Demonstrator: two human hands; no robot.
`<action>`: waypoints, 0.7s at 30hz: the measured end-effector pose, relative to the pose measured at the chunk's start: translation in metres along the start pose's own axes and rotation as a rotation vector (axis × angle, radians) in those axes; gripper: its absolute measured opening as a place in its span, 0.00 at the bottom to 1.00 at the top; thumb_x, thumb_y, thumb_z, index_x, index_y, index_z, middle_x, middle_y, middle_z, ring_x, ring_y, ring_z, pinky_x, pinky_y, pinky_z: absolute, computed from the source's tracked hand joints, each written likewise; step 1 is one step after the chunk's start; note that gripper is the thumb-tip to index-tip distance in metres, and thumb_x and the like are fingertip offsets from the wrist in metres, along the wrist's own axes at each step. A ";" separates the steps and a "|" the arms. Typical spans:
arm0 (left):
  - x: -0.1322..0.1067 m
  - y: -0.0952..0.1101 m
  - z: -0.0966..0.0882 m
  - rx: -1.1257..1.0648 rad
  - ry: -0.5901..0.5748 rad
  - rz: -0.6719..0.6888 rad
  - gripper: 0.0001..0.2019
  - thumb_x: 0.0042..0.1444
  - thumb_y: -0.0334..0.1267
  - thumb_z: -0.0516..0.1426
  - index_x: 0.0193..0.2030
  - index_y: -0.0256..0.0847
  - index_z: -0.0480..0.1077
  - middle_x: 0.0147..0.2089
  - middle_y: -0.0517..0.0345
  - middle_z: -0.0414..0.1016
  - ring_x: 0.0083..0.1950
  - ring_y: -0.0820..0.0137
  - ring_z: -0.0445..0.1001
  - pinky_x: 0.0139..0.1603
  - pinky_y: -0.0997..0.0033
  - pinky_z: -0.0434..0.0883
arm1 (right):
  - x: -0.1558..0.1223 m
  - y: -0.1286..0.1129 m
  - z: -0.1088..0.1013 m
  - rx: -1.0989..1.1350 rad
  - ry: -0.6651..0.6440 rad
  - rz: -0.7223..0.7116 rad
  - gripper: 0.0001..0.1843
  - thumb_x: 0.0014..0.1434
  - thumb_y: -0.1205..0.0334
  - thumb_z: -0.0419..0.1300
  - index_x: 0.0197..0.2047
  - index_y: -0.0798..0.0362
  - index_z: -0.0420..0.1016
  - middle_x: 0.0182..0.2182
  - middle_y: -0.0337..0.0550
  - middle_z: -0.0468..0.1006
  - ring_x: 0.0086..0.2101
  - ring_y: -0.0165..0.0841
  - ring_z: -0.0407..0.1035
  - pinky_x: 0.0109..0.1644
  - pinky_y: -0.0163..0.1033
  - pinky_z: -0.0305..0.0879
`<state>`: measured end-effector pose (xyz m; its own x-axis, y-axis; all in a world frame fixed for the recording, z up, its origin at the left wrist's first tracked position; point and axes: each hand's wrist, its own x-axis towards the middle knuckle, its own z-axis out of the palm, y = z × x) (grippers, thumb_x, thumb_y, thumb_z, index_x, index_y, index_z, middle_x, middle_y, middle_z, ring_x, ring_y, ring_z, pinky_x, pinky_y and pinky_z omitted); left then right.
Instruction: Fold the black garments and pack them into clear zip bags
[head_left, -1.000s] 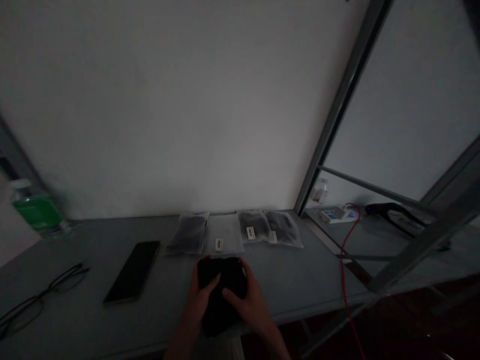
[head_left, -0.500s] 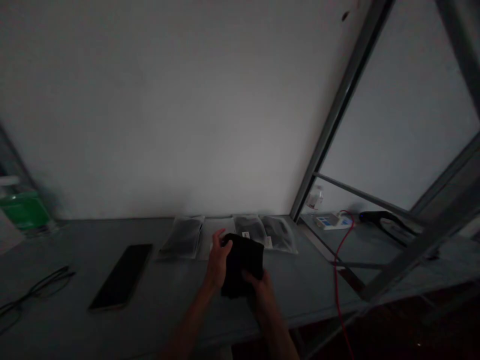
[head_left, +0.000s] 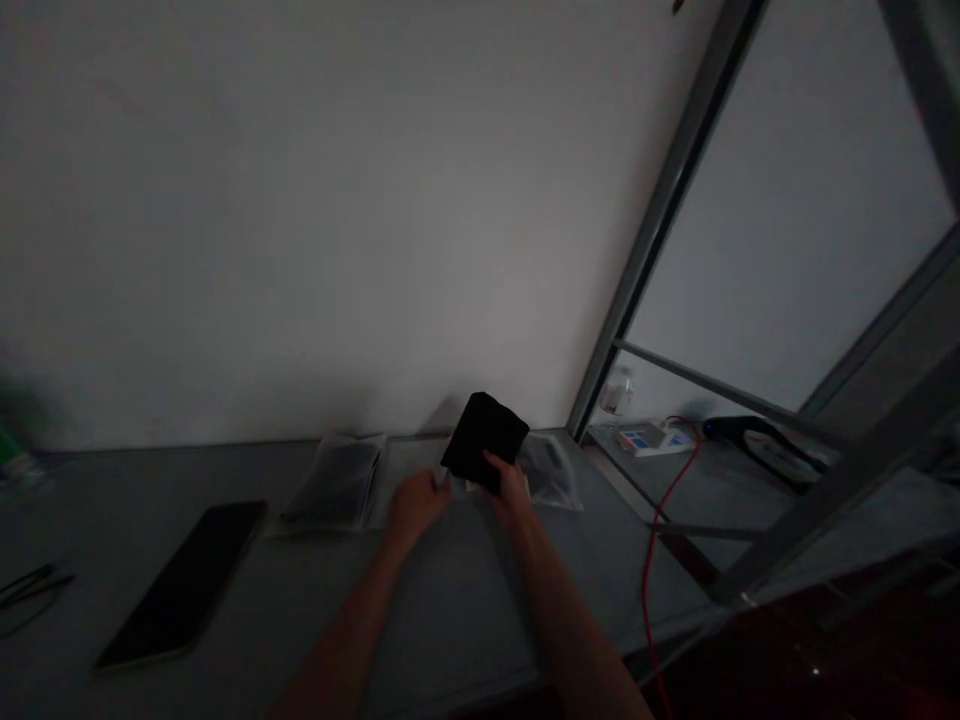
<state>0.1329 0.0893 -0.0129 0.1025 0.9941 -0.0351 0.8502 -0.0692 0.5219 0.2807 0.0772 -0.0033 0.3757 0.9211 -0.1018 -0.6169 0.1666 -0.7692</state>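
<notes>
A folded black cloth is raised in front of the wall, gripped at its lower edge by my right hand. Close to its lower left corner, my left hand is closed, and what its fingers pinch is too dark to make out. That hand is over a pale, clear plastic bag lying flat. To the left lies a clear bag with dark contents. Another bag with something dark inside rests to the right, partly behind the cloth. A further bag behind the cloth is mostly hidden.
A dark phone-like slab and black-framed glasses lie on the grey tabletop. Metal frame bars rise at the right. Beyond them are a clear bottle, a white box, a red cable and a black handheld device.
The black cloth has gone up and is tilted. My left hand has come off it and dropped toward the bags, while my right hand keeps its hold. The view has shifted right.
</notes>
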 end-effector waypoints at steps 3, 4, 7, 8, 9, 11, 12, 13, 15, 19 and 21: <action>0.002 -0.007 -0.006 0.012 -0.053 0.048 0.18 0.61 0.44 0.57 0.56 0.40 0.67 0.56 0.50 0.71 0.51 0.63 0.73 0.50 0.55 0.73 | 0.005 0.008 -0.005 -0.044 0.003 0.013 0.24 0.38 0.65 0.70 0.42 0.50 0.77 0.35 0.40 0.83 0.39 0.43 0.78 0.40 0.43 0.76; 0.002 -0.008 -0.007 0.015 -0.062 0.060 0.18 0.61 0.44 0.56 0.56 0.40 0.67 0.56 0.50 0.70 0.51 0.64 0.73 0.50 0.55 0.73 | 0.005 0.010 -0.008 -0.058 0.000 0.015 0.24 0.37 0.65 0.70 0.41 0.50 0.77 0.35 0.41 0.83 0.38 0.43 0.78 0.40 0.44 0.76; 0.001 -0.009 -0.007 0.026 -0.070 0.075 0.18 0.61 0.44 0.56 0.56 0.40 0.67 0.56 0.50 0.70 0.51 0.63 0.73 0.50 0.55 0.73 | 0.004 0.010 -0.014 -0.094 -0.019 0.023 0.23 0.35 0.66 0.70 0.39 0.53 0.77 0.32 0.42 0.83 0.36 0.45 0.78 0.39 0.46 0.76; 0.000 -0.009 -0.007 0.031 -0.068 0.075 0.18 0.61 0.44 0.56 0.56 0.40 0.67 0.56 0.50 0.70 0.51 0.63 0.73 0.50 0.55 0.73 | 0.004 0.009 -0.016 -0.105 -0.032 0.030 0.22 0.34 0.66 0.70 0.38 0.54 0.77 0.31 0.42 0.83 0.36 0.45 0.78 0.39 0.47 0.76; -0.001 -0.009 -0.006 0.037 -0.064 0.072 0.18 0.61 0.44 0.57 0.56 0.40 0.67 0.56 0.50 0.70 0.51 0.63 0.73 0.50 0.55 0.73 | 0.003 0.008 -0.016 -0.114 -0.048 0.036 0.22 0.34 0.66 0.70 0.37 0.54 0.78 0.31 0.43 0.83 0.35 0.46 0.78 0.39 0.48 0.76; -0.003 -0.009 -0.004 0.053 -0.053 0.062 0.18 0.61 0.44 0.57 0.56 0.40 0.67 0.56 0.50 0.70 0.51 0.63 0.73 0.50 0.55 0.73 | 0.001 0.006 -0.015 -0.125 -0.082 0.049 0.22 0.34 0.64 0.70 0.37 0.55 0.78 0.31 0.44 0.83 0.35 0.47 0.78 0.39 0.49 0.76; -0.005 -0.008 -0.003 0.061 -0.047 0.055 0.18 0.61 0.44 0.57 0.56 0.40 0.67 0.56 0.50 0.70 0.51 0.63 0.73 0.50 0.55 0.73 | 0.000 0.005 -0.014 -0.127 -0.097 0.053 0.22 0.35 0.62 0.70 0.38 0.55 0.78 0.33 0.46 0.83 0.36 0.47 0.78 0.39 0.50 0.76; -0.006 -0.008 -0.002 0.069 -0.041 0.046 0.18 0.61 0.44 0.57 0.56 0.40 0.67 0.56 0.50 0.70 0.51 0.63 0.73 0.50 0.55 0.73 | -0.001 0.004 -0.012 -0.128 -0.108 0.053 0.23 0.37 0.60 0.71 0.39 0.55 0.78 0.34 0.47 0.83 0.37 0.47 0.78 0.40 0.50 0.77; -0.007 -0.006 0.001 0.082 -0.035 0.030 0.19 0.61 0.44 0.57 0.56 0.40 0.67 0.56 0.50 0.70 0.52 0.63 0.73 0.50 0.54 0.73 | -0.003 0.003 -0.009 -0.130 -0.114 0.037 0.26 0.40 0.54 0.71 0.43 0.54 0.78 0.39 0.48 0.83 0.39 0.47 0.78 0.41 0.49 0.77; -0.008 -0.004 0.003 0.080 -0.041 0.034 0.19 0.61 0.44 0.57 0.56 0.40 0.67 0.56 0.50 0.70 0.52 0.63 0.73 0.50 0.55 0.73 | -0.003 0.006 -0.007 -0.168 -0.071 -0.011 0.27 0.40 0.52 0.73 0.44 0.52 0.78 0.39 0.45 0.83 0.40 0.45 0.78 0.42 0.47 0.77; -0.006 -0.005 0.001 0.066 -0.036 0.054 0.19 0.61 0.44 0.57 0.56 0.40 0.67 0.56 0.50 0.70 0.52 0.63 0.73 0.50 0.55 0.73 | -0.001 0.009 -0.008 -0.198 -0.030 -0.026 0.26 0.37 0.55 0.74 0.41 0.53 0.79 0.35 0.45 0.83 0.39 0.45 0.78 0.41 0.47 0.78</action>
<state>0.1287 0.0831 -0.0165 0.1669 0.9852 -0.0400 0.8750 -0.1293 0.4665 0.2808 0.0753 -0.0151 0.3672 0.9279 -0.0639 -0.4579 0.1206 -0.8808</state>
